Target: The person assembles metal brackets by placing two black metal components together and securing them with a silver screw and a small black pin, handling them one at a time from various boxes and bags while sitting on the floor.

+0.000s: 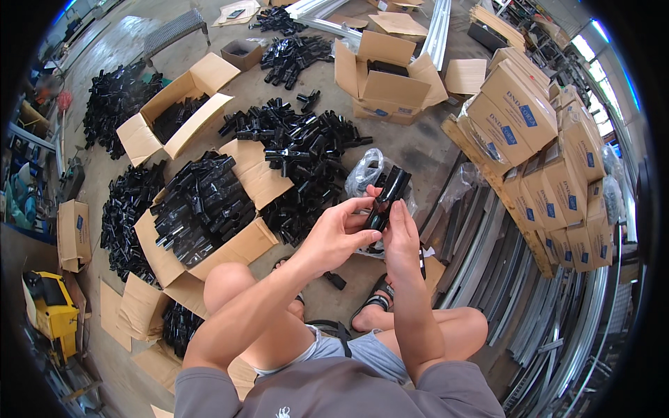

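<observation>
Both of my hands hold one glossy black tube fitting (394, 184), raised in front of my knees and tilted. My left hand (333, 233) grips its left side with thumb and fingers. Along its right side lie the closed fingers of my right hand (402, 240), which cover part of it. Just behind the fitting stands a clear plastic bag (364, 171); its contents are hard to make out. Beyond my left hand spreads a heap of similar black fittings (306, 150). One loose black piece (335, 280) lies on the floor between my feet.
An open carton (157, 240) packed with black fittings stands by my left knee. Farther off are another open carton (143, 132), a carton at the back (390, 94) and more heaps. On the right are stacked sealed boxes (512, 115) on a pallet and long metal profiles (481, 258).
</observation>
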Motion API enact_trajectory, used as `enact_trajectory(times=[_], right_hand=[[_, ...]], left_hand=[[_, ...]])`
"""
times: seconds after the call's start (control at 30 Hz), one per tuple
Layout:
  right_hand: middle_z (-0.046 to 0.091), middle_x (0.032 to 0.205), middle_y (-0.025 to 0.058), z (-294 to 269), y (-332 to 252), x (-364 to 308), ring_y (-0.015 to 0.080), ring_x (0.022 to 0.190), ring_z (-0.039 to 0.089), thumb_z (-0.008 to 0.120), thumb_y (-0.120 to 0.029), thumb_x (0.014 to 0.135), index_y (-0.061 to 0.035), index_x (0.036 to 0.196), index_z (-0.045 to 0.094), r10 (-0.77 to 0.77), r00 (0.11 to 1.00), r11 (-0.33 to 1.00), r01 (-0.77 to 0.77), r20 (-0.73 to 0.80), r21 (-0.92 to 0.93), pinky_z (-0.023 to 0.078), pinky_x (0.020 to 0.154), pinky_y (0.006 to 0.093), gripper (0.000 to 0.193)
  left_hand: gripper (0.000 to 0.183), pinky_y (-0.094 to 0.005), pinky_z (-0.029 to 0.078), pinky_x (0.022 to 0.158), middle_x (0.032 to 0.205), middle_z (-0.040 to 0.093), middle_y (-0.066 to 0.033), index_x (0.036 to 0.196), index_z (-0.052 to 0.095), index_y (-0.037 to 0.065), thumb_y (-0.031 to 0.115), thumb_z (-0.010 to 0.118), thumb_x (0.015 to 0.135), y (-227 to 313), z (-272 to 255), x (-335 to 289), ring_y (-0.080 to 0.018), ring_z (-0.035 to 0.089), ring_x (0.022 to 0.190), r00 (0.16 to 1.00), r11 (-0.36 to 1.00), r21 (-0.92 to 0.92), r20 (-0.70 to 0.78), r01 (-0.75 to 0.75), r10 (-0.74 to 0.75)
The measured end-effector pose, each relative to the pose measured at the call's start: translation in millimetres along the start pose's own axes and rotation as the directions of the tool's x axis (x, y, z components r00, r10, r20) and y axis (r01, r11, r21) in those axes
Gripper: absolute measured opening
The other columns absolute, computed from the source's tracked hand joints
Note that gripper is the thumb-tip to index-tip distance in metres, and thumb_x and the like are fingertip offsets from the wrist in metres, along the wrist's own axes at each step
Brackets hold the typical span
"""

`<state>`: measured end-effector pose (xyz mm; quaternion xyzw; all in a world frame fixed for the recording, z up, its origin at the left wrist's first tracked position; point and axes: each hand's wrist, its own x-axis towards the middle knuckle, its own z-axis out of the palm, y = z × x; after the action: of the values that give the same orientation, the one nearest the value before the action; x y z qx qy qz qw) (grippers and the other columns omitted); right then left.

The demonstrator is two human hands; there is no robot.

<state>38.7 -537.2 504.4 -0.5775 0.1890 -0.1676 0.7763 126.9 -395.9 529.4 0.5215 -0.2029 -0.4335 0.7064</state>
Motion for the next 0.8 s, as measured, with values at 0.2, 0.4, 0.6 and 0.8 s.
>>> enact_trajectory(times=[0.2,0.4,0.6,0.8], right_hand=[[0.063,0.142,0.0133,-3,1,2,0.0199,0.125,0.062,0.041,-0.035,0.115,0.0008,0.141,0.055,-0.043,0.999,0.997,0.044,0.013,-0.065,0.049,0.107,0.0355,0.047],[0.071,0.126,0.0078,-3,-14,6,0.0120,0.116,0.062,0.057,-0.028,0.111,-0.0006,0.133,0.064,-0.036,0.999,0.999,0.036,-0.021,0.037,0.046,0.103,0.0299,0.036],[0.075,0.112,0.0058,-11,-26,13,0.0105,0.101,0.067,0.068,-0.025,0.105,0.0000,0.124,0.068,-0.008,0.998,1.000,0.007,-0.067,-0.011,0.050,0.093,0.0269,0.031],[0.075,0.111,0.0047,-7,-23,18,0.0098,0.100,0.066,0.067,-0.023,0.105,0.0006,0.123,0.068,-0.003,0.998,0.999,0.006,-0.055,0.041,0.051,0.092,0.0276,0.030]], left_hand=[[0.058,-0.0292,0.054,0.090,0.114,0.073,-0.0082,0.145,0.052,-0.003,-0.001,0.076,0.091,-6,1,3,-0.0096,0.065,0.105,1.000,1.000,0.024,-0.025,0.013,-0.013],[0.057,-0.0299,0.056,0.092,0.119,0.073,-0.0117,0.141,0.054,-0.008,-0.002,0.077,0.089,-10,-1,2,-0.0120,0.068,0.105,0.997,0.997,0.003,-0.010,0.080,-0.080],[0.052,-0.0302,0.057,0.094,0.122,0.072,-0.0135,0.134,0.060,-0.011,0.000,0.080,0.088,-16,-3,5,-0.0148,0.069,0.109,0.995,0.967,0.235,-0.059,0.097,-0.085],[0.048,-0.0308,0.058,0.088,0.109,0.077,-0.0131,0.129,0.065,-0.009,0.004,0.081,0.086,3,5,0,-0.0133,0.072,0.100,0.984,0.869,0.471,-0.152,0.154,-0.092]])
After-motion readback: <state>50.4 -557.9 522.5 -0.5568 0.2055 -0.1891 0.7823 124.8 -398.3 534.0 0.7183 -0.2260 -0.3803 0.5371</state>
